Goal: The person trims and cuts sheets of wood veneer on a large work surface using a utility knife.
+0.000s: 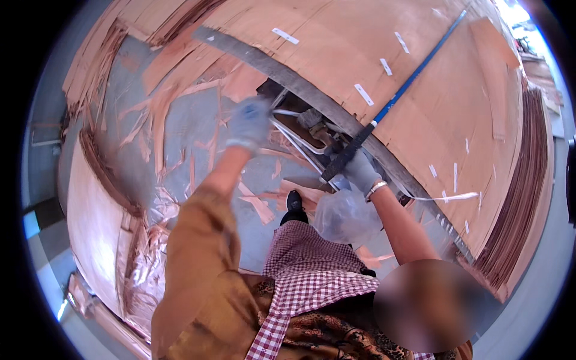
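My left hand (251, 123), in a grey glove, is smeared by motion beside a white metal frame (291, 141) under the board's edge; its fingers are unclear. My right hand (360, 174), also gloved, is at the black end (345, 159) of a long blue pole (408, 81). Its fingers are partly hidden there, so I cannot make out exactly what they grip. The pole lies diagonally across a large pale wooden sheet (432, 138) dotted with short white tape strips (363, 94). A crumpled clear plastic bag (342, 216) hangs just below my right hand. A white strip (450, 197) trails rightward.
Torn veneer scraps (165, 114) litter the grey floor (198, 138). Veneer piles stand at the upper left (102, 54) and far right (516, 186). At the left rests a stack of pale sheets (96, 216). My shoe (294, 203) is below the board's edge.
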